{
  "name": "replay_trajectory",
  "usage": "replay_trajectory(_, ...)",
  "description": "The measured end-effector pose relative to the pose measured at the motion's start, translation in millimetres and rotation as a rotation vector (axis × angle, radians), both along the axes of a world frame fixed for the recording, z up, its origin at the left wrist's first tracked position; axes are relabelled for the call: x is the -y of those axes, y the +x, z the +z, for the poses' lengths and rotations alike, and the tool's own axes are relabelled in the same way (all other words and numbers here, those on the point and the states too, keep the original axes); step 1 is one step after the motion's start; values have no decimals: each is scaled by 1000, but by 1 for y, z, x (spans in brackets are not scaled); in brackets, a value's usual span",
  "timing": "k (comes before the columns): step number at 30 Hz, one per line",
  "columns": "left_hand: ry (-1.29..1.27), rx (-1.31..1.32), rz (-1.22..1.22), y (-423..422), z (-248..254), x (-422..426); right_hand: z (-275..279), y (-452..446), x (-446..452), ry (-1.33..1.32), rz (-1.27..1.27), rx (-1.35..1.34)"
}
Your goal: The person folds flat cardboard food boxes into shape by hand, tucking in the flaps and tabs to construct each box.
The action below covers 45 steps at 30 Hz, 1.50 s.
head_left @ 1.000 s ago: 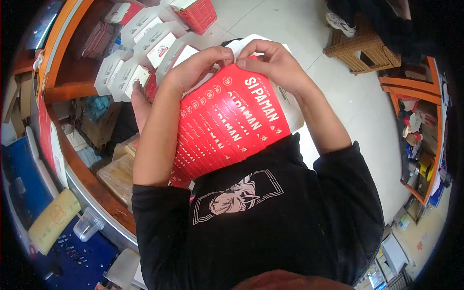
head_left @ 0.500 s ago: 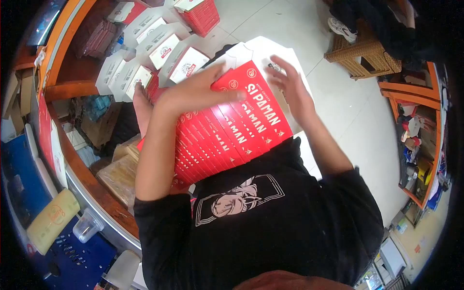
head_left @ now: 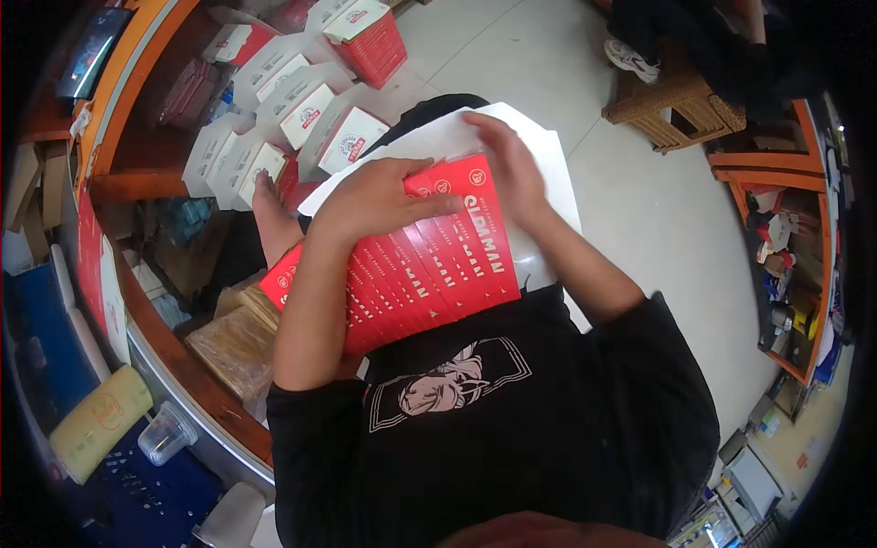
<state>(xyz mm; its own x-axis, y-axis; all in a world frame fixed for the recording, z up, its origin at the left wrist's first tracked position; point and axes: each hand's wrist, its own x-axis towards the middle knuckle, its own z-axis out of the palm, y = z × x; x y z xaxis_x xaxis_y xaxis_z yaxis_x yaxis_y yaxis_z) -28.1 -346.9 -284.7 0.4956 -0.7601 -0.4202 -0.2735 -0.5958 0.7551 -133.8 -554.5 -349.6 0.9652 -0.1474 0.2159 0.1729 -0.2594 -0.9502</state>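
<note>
A fanned stack of flat red SI PAMAN carton blanks (head_left: 416,283) lay across the person's lap, just before the black T-shirt (head_left: 493,447), its pieces overlapping so that the lettering repeated in steps. The left hand (head_left: 382,199) rested over the stack, its thumb wide of the fingers and pointing across the red faces; the fingers reached to the far edge. The right hand (head_left: 513,173) was beside the stack's right end, over a white sheet (head_left: 559,178); motion blur hid whether its fingers were spread or closed, and contact could not be told. Beyond the left arm stood assembled white-and-red cartons (head_left: 347,137) and a tall nested carton stack (head_left: 379,55). A wicker stool (head_left: 674,108) stood well apart on the tiled floor (head_left: 630,210).
</note>
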Motion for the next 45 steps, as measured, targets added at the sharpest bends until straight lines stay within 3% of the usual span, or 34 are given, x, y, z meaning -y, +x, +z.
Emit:
replay_trajectory(1,61,-1,-14,-1,9,4,2,14,-8,-2,49,-18)
replay_trajectory(4,173,15,-33,-5,30,10,-3,34,-20,541,272,-218)
replay_trajectory(10,82,63,-18,-7,17,10,-5,36,-18,646,347,-307)
replay_trajectory(16,133,86,-4,-7,24,9,-4,39,-13,388,331,-311)
replay_trajectory(19,71,183,7,-7,14,-4,-23,34,-13,305,132,-88)
replay_trajectory(20,-27,348,61,-9,-5,-15,-15,33,-17,50,-22,-357)
replay_trajectory(21,-97,341,39,-8,14,-17,-40,27,-20,-26,-62,-171)
replay_trajectory(22,-192,455,139,-8,5,-31,-51,17,-23,18,-63,-47)
replay_trajectory(23,-253,375,314,8,1,-51,-23,16,-17,-228,25,-156)
replay_trajectory(24,-336,299,491,22,-2,-72,-43,16,-19,-20,56,-2)
replay_trajectory(25,-183,768,441,40,19,-103,-25,13,-18,221,71,-45)
replay_trajectory(27,1,1202,552,78,64,-173,-16,14,-14,332,73,17)
replay_trajectory(28,205,1243,648,99,87,-220,-19,17,-13,301,56,17)
replay_trajectory(30,136,963,992,79,131,-255,-12,15,-11,299,56,-16)
replay_trajectory(32,79,842,1111,67,133,-255,-25,17,-16,294,56,-50)
replay_trajectory(40,-67,574,1065,24,42,-147,-27,22,-15,296,130,-109)
replay_trajectory(45,-108,532,1035,6,20,-120,-12,17,-12,266,168,-132)
